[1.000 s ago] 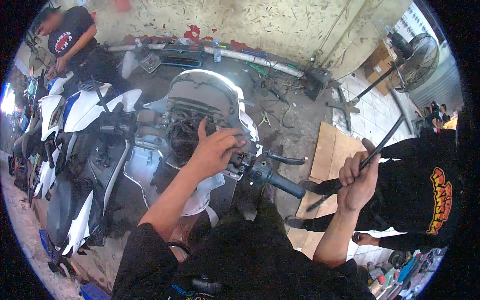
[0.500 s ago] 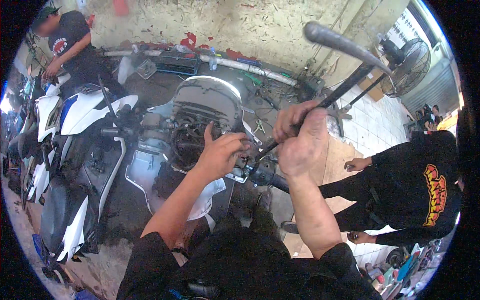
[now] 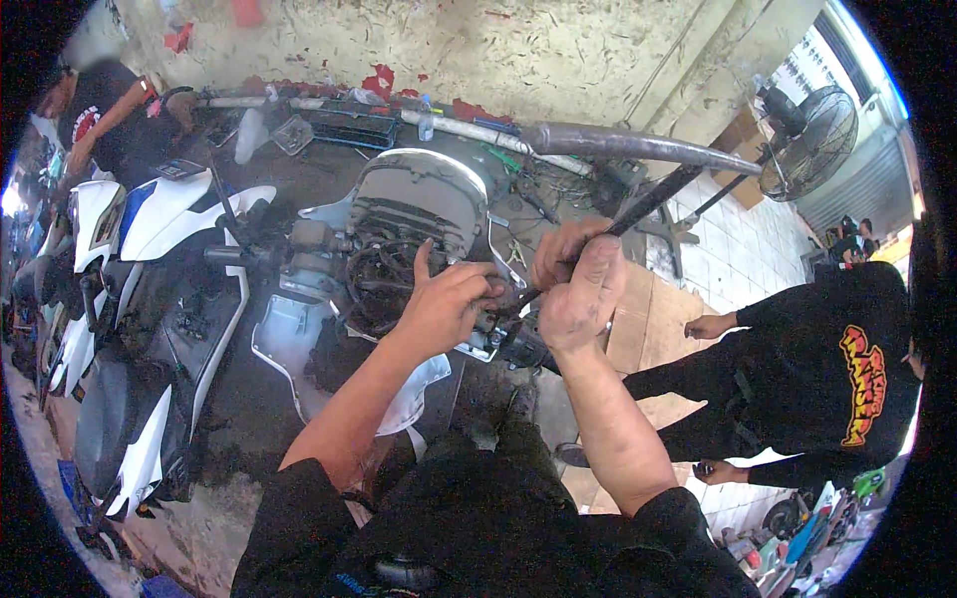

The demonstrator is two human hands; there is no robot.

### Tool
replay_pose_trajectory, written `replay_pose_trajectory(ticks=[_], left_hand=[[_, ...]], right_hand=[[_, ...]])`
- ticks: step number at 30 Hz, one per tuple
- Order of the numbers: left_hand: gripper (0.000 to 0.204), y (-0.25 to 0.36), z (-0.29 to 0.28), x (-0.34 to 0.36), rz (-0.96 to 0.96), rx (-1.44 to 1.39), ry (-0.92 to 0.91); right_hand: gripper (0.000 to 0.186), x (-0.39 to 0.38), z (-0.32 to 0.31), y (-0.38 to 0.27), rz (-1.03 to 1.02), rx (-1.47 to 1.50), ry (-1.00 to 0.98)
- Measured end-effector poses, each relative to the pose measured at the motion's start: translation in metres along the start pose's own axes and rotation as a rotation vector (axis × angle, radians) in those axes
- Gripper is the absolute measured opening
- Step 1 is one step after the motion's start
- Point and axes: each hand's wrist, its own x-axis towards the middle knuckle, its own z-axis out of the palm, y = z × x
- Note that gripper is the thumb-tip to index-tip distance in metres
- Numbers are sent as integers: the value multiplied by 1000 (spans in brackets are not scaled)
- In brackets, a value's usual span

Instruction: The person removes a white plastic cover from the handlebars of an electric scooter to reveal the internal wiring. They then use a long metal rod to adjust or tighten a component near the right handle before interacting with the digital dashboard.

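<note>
My right hand (image 3: 583, 284) is wrapped in a fist around a long dark bar tool (image 3: 648, 204) that slants up to the right. A thick, tapering grey metal crosspiece (image 3: 638, 148) sits across its upper end. Down by the scooter's stripped front section (image 3: 414, 204), the bar's lower end runs toward a dark cylindrical part (image 3: 520, 344). Close to that lower end is my left hand (image 3: 449, 304), one finger raised and the others curled in; what they grip is hidden. Dark wiring (image 3: 379, 284) and white body panels (image 3: 284, 329) surround this spot.
Another white and blue scooter (image 3: 150, 224) stands on the left, with a person (image 3: 110, 115) beyond it. At the right, a person in black (image 3: 807, 369) is close by. A fan (image 3: 822, 140) stands at the back right. Tools and a tray (image 3: 354, 130) lie along the wall.
The crosspiece has swung left and lower, now lying nearly level. My right fist has shifted slightly left with the bar. My left hand has barely moved. The person at the far left leans farther left.
</note>
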Motion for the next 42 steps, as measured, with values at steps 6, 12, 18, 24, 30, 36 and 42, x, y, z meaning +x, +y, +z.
replay_pose_trajectory(ticks=[6, 12, 18, 24, 30, 36, 42], left_hand=[[16, -1, 1, -2, -17, 25, -4], [17, -1, 0, -2, 18, -9, 12], [19, -1, 1, -2, 12, 9, -11], [17, -1, 0, -2, 10, 26, -4], [16, -2, 3, -3, 34, 3, 33], [16, -1, 2, -3, 22, 9, 27], [16, 1, 1, -2, 18, -19, 24]], right_hand=[[38, 4, -11, -24, 47, -217, -91], [25, 11, -24, -73, 234, -698, -202], [26, 10, -8, -78, -52, -1181, -160], [25, 16, 10, -93, 139, -895, -255], [25, 17, -11, -83, 328, -610, -402], [20, 6, -5, -83, 150, -912, -209], [20, 12, -4, -88, 203, -714, -311]])
